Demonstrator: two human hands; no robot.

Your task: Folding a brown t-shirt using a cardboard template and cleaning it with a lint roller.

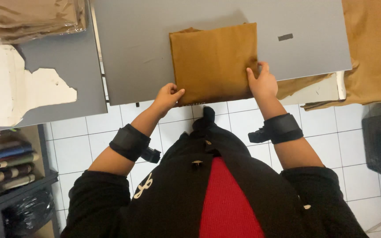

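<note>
Both arms wear black bands near the wrists. The left hand (167,96) pinches the near left corner of a folded brown cloth (214,61). The right hand (262,83) presses its grip on the cloth's right edge. The cloth lies flat at the near edge of the grey worktop (146,44). Farther off, more brown fabric (375,48) hangs at the right.

One folded cloth (214,61), two hands (168,95) (262,81), two wristbands (130,142) (282,128).
</note>
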